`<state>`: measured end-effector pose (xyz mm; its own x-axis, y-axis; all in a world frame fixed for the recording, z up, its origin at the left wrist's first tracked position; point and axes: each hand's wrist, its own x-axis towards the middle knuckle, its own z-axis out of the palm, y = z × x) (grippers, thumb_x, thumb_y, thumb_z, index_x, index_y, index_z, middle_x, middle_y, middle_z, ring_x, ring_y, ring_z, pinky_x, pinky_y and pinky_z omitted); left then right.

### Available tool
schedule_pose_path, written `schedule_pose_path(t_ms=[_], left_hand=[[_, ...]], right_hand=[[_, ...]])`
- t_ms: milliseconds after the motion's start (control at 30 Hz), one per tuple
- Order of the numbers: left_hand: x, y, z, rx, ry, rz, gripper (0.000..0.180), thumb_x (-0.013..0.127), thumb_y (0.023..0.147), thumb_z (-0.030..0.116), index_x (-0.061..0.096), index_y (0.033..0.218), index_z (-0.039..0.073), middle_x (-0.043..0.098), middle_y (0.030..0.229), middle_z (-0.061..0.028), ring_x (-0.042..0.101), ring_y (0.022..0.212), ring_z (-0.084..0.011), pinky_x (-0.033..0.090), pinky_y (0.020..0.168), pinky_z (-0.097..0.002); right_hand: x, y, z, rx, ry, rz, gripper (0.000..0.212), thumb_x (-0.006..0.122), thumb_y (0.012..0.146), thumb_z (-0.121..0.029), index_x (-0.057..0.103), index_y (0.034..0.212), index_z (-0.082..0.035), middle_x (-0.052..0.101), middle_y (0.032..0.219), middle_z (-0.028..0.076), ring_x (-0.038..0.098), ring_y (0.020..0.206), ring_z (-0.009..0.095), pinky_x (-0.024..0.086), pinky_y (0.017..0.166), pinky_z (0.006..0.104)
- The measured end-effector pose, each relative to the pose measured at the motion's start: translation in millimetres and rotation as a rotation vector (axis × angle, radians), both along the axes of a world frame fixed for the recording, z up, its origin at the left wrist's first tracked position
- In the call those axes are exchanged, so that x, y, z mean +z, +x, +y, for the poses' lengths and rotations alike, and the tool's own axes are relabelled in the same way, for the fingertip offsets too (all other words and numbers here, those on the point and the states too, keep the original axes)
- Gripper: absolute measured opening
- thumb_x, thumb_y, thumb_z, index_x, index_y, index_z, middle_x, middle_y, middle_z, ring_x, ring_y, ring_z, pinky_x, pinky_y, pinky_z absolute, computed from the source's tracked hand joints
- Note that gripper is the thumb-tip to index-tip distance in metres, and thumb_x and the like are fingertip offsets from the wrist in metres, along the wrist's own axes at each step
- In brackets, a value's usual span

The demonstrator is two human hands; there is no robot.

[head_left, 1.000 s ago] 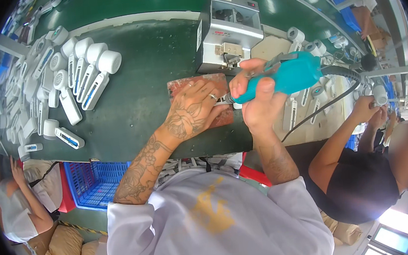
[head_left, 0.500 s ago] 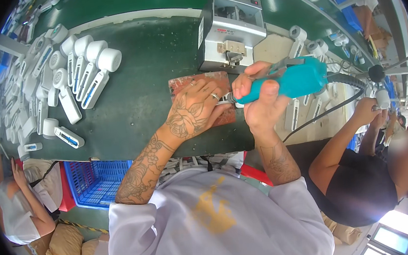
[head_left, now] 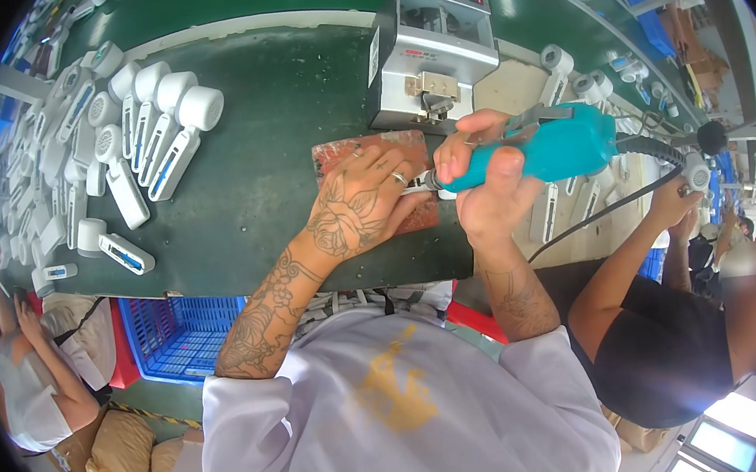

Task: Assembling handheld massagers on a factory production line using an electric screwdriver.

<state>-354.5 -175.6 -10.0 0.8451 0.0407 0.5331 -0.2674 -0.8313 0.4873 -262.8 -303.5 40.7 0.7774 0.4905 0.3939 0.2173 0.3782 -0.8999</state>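
My right hand (head_left: 488, 198) is wrapped around a teal electric screwdriver (head_left: 565, 145) lying nearly level, its tip pointing left and its cord running off to the right. The tip meets a white part (head_left: 413, 184) with a slot, mostly hidden under my left hand. My left hand (head_left: 357, 203) is over that part, pressing it against a worn red pad (head_left: 417, 218), fingers bent and close together. A silver screw-feeder machine (head_left: 433, 90) stands just beyond the pad.
Several white round-headed handheld units (head_left: 172, 156) lie in rows on the green bench at left. More units (head_left: 553, 69) lie at right, behind the screwdriver cord. A blue basket (head_left: 182, 332) sits below the bench edge. A co-worker in black (head_left: 662, 345) works close on my right.
My hands and the screwdriver stay almost in place; the screwdriver's cord end shifts slightly right. The co-worker on the right has moved their hands and the white unit they hold.
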Motion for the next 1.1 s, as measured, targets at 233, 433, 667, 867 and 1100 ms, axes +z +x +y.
schedule_pose_path(t_ms=[233,433,667,867,1100], left_hand=[[1.2,-2.5,-0.2,0.008,0.022,0.055,0.029,0.073,0.085,0.026,0.064,0.105,0.006,0.062,0.101,-0.0063,0.060,0.097,-0.0254,0.051,0.084,-0.0408],[-0.9,-0.8,-1.5,-0.010,-0.002,0.019,0.026,0.074,0.083,0.022,0.064,0.101,0.005,0.062,0.098,-0.0083,0.062,0.093,-0.0287,0.051,0.081,-0.0415],[-3.4,3.9,0.9,-0.029,-0.138,0.021,0.021,0.072,0.085,0.020,0.070,0.099,0.004,0.065,0.102,-0.0094,0.060,0.094,-0.0287,0.049,0.084,-0.0442],[12.0,13.1,13.9,0.006,-0.014,0.076,0.022,0.070,0.087,0.025,0.072,0.099,0.008,0.065,0.104,-0.0061,0.057,0.096,-0.0282,0.045,0.087,-0.0424],[0.1,5.2,5.6,-0.015,-0.001,0.058,0.033,0.073,0.086,0.031,0.071,0.110,0.009,0.065,0.106,-0.0062,0.060,0.098,-0.0280,0.048,0.089,-0.0454]], right_hand=[[1.1,-2.5,0.2,0.028,-0.023,-0.030,0.069,0.063,0.092,-0.058,0.053,0.110,0.008,0.055,0.069,0.006,0.054,0.059,0.016,0.046,0.059,0.0325],[-2.3,6.8,0.5,0.141,0.056,-0.026,0.050,0.067,0.096,-0.032,0.056,0.117,0.012,0.059,0.074,0.005,0.057,0.062,0.012,0.044,0.056,0.0263],[2.8,11.1,3.2,0.014,0.137,0.013,0.050,0.067,0.096,-0.036,0.055,0.114,0.009,0.061,0.076,0.007,0.058,0.062,0.012,0.045,0.055,0.0259],[33.4,58.0,25.7,-0.208,0.020,-0.125,0.049,0.056,0.102,-0.042,0.059,0.109,0.006,0.054,0.068,0.006,0.055,0.060,0.017,0.046,0.057,0.0315],[-2.4,68.6,45.0,-0.169,-0.016,-0.138,0.032,0.060,0.102,-0.030,0.055,0.100,0.001,0.056,0.070,0.005,0.056,0.060,0.016,0.048,0.056,0.0301]])
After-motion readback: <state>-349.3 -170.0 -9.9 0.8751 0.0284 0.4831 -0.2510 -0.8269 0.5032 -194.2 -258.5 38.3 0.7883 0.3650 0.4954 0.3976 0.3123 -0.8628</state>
